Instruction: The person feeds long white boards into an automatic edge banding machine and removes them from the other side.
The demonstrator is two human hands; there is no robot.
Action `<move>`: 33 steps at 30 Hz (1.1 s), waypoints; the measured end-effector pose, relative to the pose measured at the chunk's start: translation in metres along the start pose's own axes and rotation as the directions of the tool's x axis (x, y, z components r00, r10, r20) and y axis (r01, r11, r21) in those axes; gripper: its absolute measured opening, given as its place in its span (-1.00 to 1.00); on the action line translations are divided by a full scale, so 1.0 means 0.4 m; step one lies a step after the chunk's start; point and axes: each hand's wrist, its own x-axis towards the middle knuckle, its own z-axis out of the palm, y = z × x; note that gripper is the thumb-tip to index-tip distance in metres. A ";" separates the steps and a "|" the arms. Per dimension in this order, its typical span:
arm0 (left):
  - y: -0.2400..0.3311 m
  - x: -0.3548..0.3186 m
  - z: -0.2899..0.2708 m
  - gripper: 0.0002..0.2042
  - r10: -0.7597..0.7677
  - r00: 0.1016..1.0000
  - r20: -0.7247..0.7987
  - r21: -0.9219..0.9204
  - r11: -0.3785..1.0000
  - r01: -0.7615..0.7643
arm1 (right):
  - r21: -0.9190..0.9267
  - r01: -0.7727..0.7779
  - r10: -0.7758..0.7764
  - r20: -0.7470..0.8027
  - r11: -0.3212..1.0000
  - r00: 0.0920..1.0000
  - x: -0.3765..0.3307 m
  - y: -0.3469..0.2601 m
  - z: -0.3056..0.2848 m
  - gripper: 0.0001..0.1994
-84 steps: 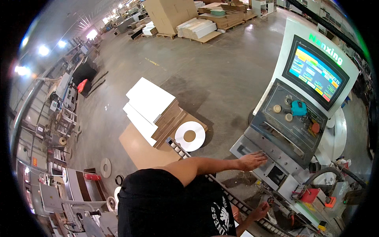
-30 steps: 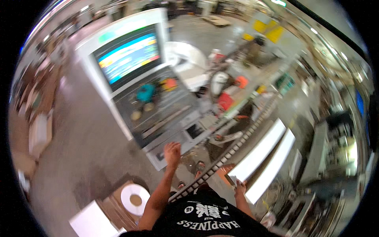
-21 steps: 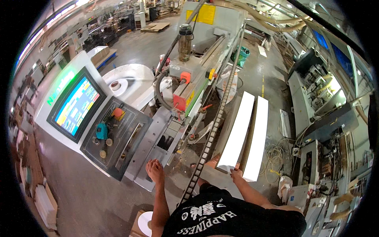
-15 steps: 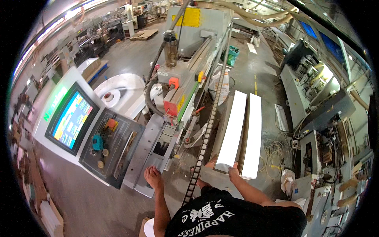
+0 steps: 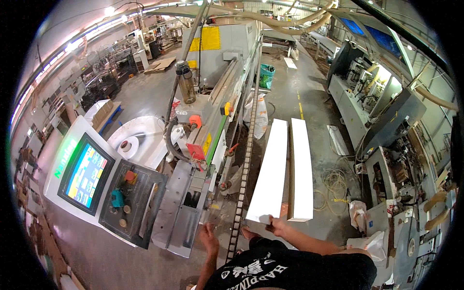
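Two panels: long white boards lie side by side in front of you, running away from you; the left white panel and the right white panel sit just beside each other with a narrow dark gap between.
Right hand: your right hand is at the near end of the left white panel, fingers curled over its near edge, closed on it; thumb side hard to make out.
Left hand: your left hand rests flat, fingers spread and open, holding nothing, on the machine's grey metal bed just left of the chain track.
Chain track: a dark link conveyor chain runs away from you between your two hands, just left of the left panel.
Control console: white console with a lit colour screen and a dark button panel sits to your left, well apart from both hands.
Machine body: grey housing with yellow patches at the far end of the track; red fittings along its side.
Bottle: a clear brown drink bottle stands upright on the machine top.
Floor right: coiled pale cable on the concrete, near the right panel.
Far bin: green bin beside the machine, far from you.
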 end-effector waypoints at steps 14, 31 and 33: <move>-0.034 -0.121 0.085 -0.23 -0.486 0.786 0.383 -0.636 0.478 0.606 | -0.340 0.180 -0.005 0.457 0.923 0.890 -0.025 0.089 0.154 -0.58; -0.315 -0.110 -0.435 -0.42 0.023 0.993 -0.118 0.657 0.751 0.061 | 0.408 -0.152 0.009 0.332 0.901 0.943 0.167 -0.280 0.316 -0.17; -0.364 -0.150 -0.543 -0.43 0.149 0.977 -0.152 0.803 0.595 0.034 | 0.294 -0.122 0.040 0.270 0.948 0.962 0.136 -0.214 0.353 -0.08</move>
